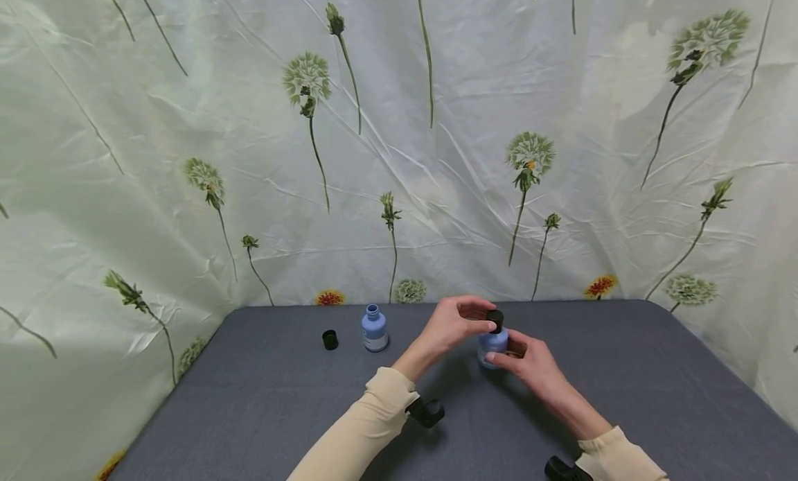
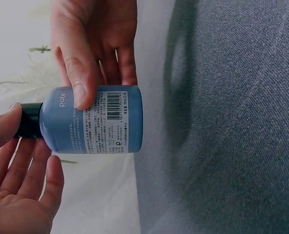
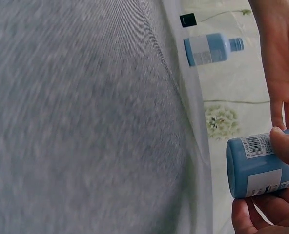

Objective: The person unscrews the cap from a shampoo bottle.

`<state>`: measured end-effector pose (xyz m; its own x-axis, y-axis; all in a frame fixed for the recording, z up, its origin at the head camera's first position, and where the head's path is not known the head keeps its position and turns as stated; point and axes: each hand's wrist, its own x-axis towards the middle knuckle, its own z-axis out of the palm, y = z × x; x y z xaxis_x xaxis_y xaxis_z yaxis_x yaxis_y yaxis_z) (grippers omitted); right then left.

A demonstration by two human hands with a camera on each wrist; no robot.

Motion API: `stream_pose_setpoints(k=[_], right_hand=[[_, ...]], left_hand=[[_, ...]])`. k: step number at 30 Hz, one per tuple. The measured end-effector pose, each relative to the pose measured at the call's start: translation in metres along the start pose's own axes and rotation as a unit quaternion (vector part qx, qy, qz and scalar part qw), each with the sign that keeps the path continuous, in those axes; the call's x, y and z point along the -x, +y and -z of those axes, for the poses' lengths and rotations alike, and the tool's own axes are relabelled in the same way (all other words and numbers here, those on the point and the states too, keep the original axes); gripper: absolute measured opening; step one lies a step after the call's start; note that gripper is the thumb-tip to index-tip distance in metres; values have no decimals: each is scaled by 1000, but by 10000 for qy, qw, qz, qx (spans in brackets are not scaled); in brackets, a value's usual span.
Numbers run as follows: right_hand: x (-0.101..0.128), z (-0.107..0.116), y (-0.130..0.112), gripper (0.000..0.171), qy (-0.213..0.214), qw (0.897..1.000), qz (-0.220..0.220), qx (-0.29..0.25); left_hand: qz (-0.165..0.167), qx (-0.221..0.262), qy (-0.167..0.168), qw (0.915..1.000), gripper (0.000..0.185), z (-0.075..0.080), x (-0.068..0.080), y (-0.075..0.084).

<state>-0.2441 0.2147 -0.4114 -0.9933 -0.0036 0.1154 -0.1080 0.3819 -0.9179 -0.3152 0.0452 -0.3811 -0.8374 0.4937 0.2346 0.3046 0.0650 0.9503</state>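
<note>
A blue bottle [image 2: 113, 141] with a white printed label and barcode is held upright over the right half of the table. My right hand [image 1: 539, 370] grips its body, thumb on one side and fingers on the other. At the bottle's neck, my left hand [image 1: 450, 330] pinches the black cap [image 2: 32, 120] between thumb and fingers. The cap sits on the bottle's top. To the left, a second blue bottle [image 1: 375, 330] stands uncapped, its ridged neck showing. Beside that one lies a loose black cap [image 1: 330, 339].
A dark grey cloth covers the table [image 1: 262, 412]. Behind it hangs a pale curtain [image 1: 386, 155] printed with dandelions, meeting the table's back edge. Each wrist carries a black strapped device, one of them the left wrist device [image 1: 427, 412].
</note>
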Motion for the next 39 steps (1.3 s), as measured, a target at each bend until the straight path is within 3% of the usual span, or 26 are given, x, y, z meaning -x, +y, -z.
stream_pose_setpoints(k=[16, 39], right_hand=[[5, -15, -14, 58, -5, 10000, -11, -30], [16, -41, -27, 57, -60, 9987, -70, -497]], left_hand=[[-7, -15, 106, 9999, 26, 19, 19, 4], [-9, 48, 254, 9997, 26, 38, 48, 9]])
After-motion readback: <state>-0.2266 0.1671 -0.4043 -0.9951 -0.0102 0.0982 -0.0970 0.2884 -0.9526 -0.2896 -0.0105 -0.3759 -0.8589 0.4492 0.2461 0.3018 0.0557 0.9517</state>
